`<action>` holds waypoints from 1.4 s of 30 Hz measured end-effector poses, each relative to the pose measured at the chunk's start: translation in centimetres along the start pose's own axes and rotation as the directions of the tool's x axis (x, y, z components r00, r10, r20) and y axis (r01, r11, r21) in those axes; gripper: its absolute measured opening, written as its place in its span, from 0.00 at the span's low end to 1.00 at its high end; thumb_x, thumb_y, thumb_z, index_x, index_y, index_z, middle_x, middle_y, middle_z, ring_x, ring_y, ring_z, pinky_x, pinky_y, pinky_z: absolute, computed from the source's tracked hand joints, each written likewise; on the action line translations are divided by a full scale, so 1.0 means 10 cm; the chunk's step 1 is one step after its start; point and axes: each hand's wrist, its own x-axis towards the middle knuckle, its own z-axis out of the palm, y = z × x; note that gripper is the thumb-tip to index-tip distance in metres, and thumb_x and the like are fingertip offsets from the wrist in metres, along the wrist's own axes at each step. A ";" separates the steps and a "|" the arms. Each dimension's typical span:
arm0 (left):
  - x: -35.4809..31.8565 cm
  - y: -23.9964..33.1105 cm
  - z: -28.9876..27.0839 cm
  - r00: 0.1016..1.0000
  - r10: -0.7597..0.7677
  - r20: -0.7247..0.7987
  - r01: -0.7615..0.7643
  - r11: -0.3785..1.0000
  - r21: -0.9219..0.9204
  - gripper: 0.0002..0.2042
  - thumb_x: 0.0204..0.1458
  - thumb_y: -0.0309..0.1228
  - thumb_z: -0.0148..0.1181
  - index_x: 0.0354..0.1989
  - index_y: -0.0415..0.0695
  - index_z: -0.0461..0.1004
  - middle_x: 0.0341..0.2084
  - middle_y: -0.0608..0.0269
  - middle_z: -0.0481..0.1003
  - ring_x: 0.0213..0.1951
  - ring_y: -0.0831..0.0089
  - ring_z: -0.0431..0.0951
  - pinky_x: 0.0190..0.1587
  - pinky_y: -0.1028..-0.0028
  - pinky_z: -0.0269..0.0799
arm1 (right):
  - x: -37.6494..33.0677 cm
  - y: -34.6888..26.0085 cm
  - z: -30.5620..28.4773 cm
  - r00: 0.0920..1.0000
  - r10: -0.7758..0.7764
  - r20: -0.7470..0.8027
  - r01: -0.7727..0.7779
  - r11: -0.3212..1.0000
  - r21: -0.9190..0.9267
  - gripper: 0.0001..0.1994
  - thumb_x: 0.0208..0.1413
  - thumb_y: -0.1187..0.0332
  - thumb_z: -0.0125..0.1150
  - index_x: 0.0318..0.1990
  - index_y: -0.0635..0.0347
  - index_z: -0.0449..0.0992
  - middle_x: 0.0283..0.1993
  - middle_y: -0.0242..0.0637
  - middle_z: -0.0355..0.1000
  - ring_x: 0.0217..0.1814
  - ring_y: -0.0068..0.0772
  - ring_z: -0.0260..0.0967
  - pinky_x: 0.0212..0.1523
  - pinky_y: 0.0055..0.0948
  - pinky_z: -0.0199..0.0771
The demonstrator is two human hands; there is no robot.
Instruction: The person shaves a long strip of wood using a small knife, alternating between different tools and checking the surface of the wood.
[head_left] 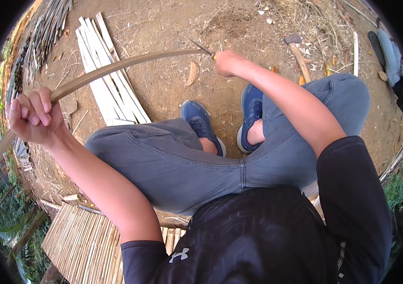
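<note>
A long, brown strip of wood or bamboo (116, 67) arches across the view from the lower left rim toward the upper middle. My left hand (32, 116), fingers curled, is closed round it at the left. At its far right end, my right hand (227, 64) grips a knife (200, 46); a bit of yellow handle shows by the fist. The thin dark blade points up and left and lies against or just over the strip's end; whether it cuts in, I cannot tell.
Pale split slats (109, 75) lie on the dirt beyond my left knee. A hatchet (300, 59) rests past my right knee, near dry straw (315, 23). Dark strips (45, 33) are heaped at the far left. A slatted bamboo platform (85, 241) stands at lower left.
</note>
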 end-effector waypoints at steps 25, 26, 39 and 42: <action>-0.06 -0.04 0.10 0.997 0.023 -0.070 -0.022 1.000 0.019 0.16 0.58 0.24 0.44 0.15 0.47 0.63 0.07 0.72 0.62 0.08 0.81 0.60 0.22 0.76 0.62 | 0.18 0.29 0.25 0.994 0.000 -0.110 0.003 1.000 0.026 0.16 0.60 0.71 0.48 0.54 0.67 0.68 0.49 0.56 0.74 0.52 0.53 0.75 0.52 0.46 0.75; -0.07 -0.01 0.08 0.998 0.018 -0.053 -0.018 1.000 0.001 0.16 0.59 0.24 0.44 0.15 0.47 0.63 0.07 0.71 0.62 0.08 0.80 0.60 0.22 0.75 0.63 | 0.10 0.12 0.19 0.990 -0.035 -0.140 0.044 0.997 0.066 0.16 0.60 0.72 0.49 0.54 0.67 0.68 0.50 0.56 0.74 0.53 0.53 0.74 0.52 0.46 0.75; -0.06 -0.03 0.12 1.000 0.002 -0.030 -0.004 0.998 -0.070 0.16 0.60 0.23 0.42 0.17 0.46 0.63 0.08 0.68 0.59 0.08 0.77 0.60 0.21 0.72 0.66 | 0.23 0.34 0.27 0.990 -0.028 -0.139 0.038 0.996 0.076 0.17 0.61 0.70 0.47 0.57 0.63 0.65 0.47 0.51 0.75 0.49 0.50 0.75 0.50 0.48 0.76; -0.12 0.01 0.09 0.999 -0.003 -0.037 0.001 0.998 -0.064 0.17 0.60 0.24 0.43 0.17 0.46 0.63 0.08 0.68 0.59 0.08 0.77 0.59 0.21 0.72 0.65 | 0.11 0.05 0.21 0.988 -0.073 -0.137 0.080 0.996 0.048 0.19 0.61 0.72 0.45 0.60 0.62 0.63 0.48 0.49 0.75 0.51 0.47 0.75 0.50 0.46 0.76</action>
